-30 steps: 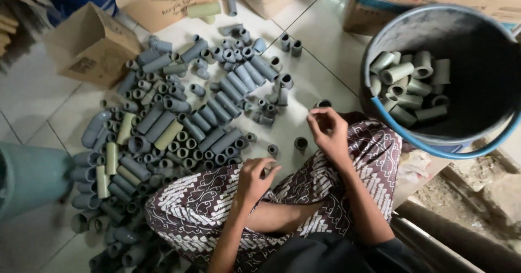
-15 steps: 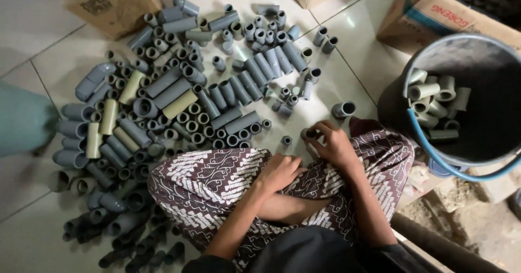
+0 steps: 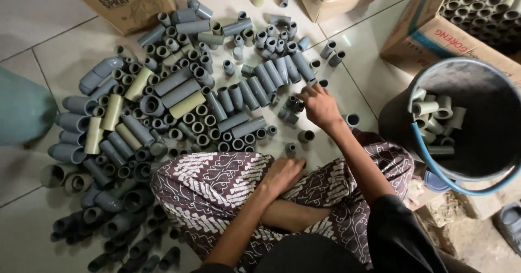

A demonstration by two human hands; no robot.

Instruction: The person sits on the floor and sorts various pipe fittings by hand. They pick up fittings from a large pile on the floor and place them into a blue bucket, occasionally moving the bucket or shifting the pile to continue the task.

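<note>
Right under my fingertips there's a small cluster of short grey pipe pieces (image 3: 290,109), and that's what my right hand (image 3: 320,106) is reaching into. Fingers are curled down onto the little pieces, loosely spread, but honestly I can't tell whether I've actually got one pinched or I'm just touching them. Those stubby ones mostly stand on end, open mouths facing up at me.

Just past my fingers is a neat row of longer grey tubes (image 3: 266,83) lying flat side by side, long axis pointing away from me and leaning a bit to the left (like fence slats knocked over). A couple of loose short rings (image 3: 305,136) sit just on my side of the hand, on the white tile floor (image 3: 363,72).

My left hand (image 3: 282,174) is parked on my knee on the patterned batik cloth (image 3: 211,186), fingers folded in, with one small grey stub (image 3: 291,150) standing just beyond the knuckles. Can't see if anything's inside that hand.

Off to the right of my reaching arm is the dark bucket with a blue handle (image 3: 434,153), some cut pieces lying in it.
</note>
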